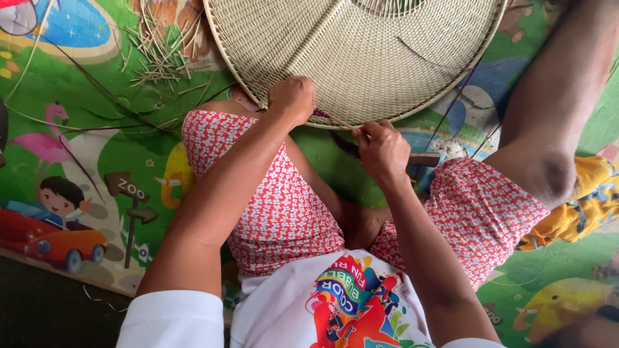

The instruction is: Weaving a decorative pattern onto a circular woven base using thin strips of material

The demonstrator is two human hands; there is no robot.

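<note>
I'm looking down at a bright play mat (122, 161). The woven tray (361, 58) is lying at top centre; I'm pinching its rim with my left hand (291, 98) while my right hand (382, 149) is gripping a thin strip (336, 120), best kept taut. Both forearms are reaching forward over my knees.

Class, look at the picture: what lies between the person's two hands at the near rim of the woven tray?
In the head view, between the left hand and right hand runs the woven tray's rim, with a thin strip along it.
</note>
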